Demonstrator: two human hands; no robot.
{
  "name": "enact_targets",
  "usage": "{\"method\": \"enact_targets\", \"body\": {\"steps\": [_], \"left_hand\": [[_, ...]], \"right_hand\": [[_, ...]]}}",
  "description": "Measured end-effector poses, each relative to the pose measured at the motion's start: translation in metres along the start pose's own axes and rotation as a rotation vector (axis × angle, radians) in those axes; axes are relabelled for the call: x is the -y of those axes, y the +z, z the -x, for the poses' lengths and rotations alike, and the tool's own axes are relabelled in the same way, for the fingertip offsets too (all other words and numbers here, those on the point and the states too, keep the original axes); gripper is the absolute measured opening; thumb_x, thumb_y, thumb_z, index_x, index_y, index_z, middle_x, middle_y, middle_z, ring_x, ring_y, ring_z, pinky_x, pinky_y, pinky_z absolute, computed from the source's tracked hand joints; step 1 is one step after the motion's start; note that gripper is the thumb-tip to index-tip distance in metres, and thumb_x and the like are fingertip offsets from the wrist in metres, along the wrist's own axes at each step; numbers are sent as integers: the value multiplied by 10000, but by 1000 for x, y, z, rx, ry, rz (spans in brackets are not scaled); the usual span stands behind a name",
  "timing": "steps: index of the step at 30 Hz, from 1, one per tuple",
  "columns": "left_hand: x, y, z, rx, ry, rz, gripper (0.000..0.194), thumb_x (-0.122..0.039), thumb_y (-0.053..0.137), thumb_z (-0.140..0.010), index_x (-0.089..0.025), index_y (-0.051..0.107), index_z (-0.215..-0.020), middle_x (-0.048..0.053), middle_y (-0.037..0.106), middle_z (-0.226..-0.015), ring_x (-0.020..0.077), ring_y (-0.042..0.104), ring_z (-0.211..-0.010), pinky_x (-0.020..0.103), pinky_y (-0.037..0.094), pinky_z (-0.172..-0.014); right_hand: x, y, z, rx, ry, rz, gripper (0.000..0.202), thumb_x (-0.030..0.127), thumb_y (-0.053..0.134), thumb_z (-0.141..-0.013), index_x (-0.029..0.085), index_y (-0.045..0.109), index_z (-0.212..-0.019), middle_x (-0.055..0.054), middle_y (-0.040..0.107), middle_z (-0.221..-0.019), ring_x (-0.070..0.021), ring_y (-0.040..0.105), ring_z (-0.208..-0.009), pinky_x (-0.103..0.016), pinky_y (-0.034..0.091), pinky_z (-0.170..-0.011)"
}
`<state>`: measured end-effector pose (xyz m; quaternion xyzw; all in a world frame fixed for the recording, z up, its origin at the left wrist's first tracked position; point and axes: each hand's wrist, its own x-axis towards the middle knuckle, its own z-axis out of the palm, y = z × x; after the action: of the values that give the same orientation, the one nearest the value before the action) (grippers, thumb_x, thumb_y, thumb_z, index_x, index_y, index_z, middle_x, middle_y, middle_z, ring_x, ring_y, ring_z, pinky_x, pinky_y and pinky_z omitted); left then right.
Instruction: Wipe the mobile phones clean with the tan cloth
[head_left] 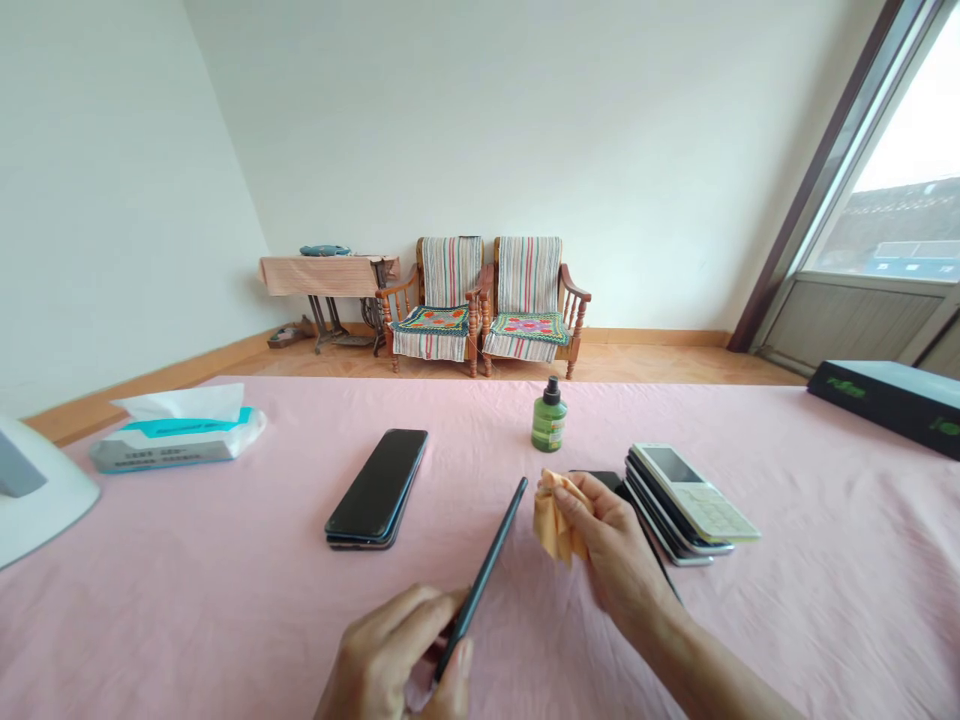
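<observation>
My left hand [401, 650] grips a dark smartphone [487, 570] by its lower end, and the phone is turned edge-on to me above the pink cloth. Close to the phone's top end, my right hand [611, 535] pinches a crumpled orange-yellow cloth [556, 525]; cloth and phone look slightly apart. Beyond my hands stands a green spray bottle [550, 420] with a black top. On the left lies a small stack of smartphones [380, 487], screen up. Right of my right hand is a taller stack of phones [694, 500] topped by a white keypad phone, with a dark object partly hidden beside it.
A tissue pack [180, 435] lies at the left on the pink tablecloth [247, 620], near a white rounded object [37, 500]. At the far right sits a black box [892, 400]. Two wooden chairs [525, 290] and a cloth-covered sewing table [326, 275] stand behind.
</observation>
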<state>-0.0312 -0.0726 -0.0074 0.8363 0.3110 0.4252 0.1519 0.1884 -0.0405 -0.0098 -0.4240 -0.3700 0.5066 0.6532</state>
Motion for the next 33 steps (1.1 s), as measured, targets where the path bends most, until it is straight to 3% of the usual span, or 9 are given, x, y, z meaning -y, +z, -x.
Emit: {"method": "enact_targets", "body": {"steps": [7, 10, 13, 18, 21, 24, 33], "left_hand": [[0, 2, -1, -10, -13, 47, 186, -168, 531, -872, -203, 645, -1014, -5, 614, -700, 114, 620, -581, 144, 489, -535], [-1, 4, 1, -18, -66, 108, 184, -211, 533, -875, -197, 663, -1004, 7, 626, -706, 122, 637, -586, 146, 511, -532], [-1, 5, 2, -5, -88, 126, 196, -248, 552, -864, -184, 678, -1001, 24, 636, -715, 138, 652, -605, 159, 528, -539], [0, 2, 1, 66, -87, 77, 203, -235, 532, -868, -165, 674, -996, 31, 617, -711, 138, 649, -599, 162, 527, -544], [1, 0, 1, 71, -87, 42, 185, -214, 522, -863, -166, 670, -963, 24, 597, -693, 135, 636, -583, 167, 515, -537], [2, 0, 2, 71, -79, 42, 174, -194, 508, -865, -170, 661, -943, 22, 591, -690, 132, 632, -582, 167, 513, -539], [-3, 10, 10, 100, -91, -21, 290, -58, 528, -748, -191, 626, -985, 6, 577, -702, 143, 610, -588, 197, 507, -546]], "right_hand": [[2, 5, -5, -112, -33, 127, 319, 413, 781, -685, 148, 664, -819, 15, 580, -649, -83, 469, -538, -176, 332, -468], [6, 13, -7, -101, -217, 379, 230, 386, 693, -777, 164, 651, -820, 21, 555, -643, -105, 478, -554, -203, 362, -492], [10, 17, -12, -28, -475, 693, 107, 248, 595, -844, 178, 662, -799, -1, 576, -714, -133, 539, -633, -237, 418, -581], [6, 19, -7, 175, -700, 899, 246, 116, 462, -899, 192, 680, -981, -58, 621, -893, -167, 616, -812, -263, 487, -717], [0, 22, 11, 284, -735, 894, 323, 103, 404, -929, 213, 635, -1126, -76, 617, -965, -163, 627, -854, -243, 513, -713], [-4, 27, 28, 336, -733, 873, 322, 99, 401, -932, 221, 623, -1130, -74, 618, -968, -159, 635, -848, -226, 527, -696], [0, 21, 36, 217, -715, 881, 287, 106, 437, -933, 236, 633, -1097, -61, 624, -951, -153, 646, -828, -220, 525, -708]]}}
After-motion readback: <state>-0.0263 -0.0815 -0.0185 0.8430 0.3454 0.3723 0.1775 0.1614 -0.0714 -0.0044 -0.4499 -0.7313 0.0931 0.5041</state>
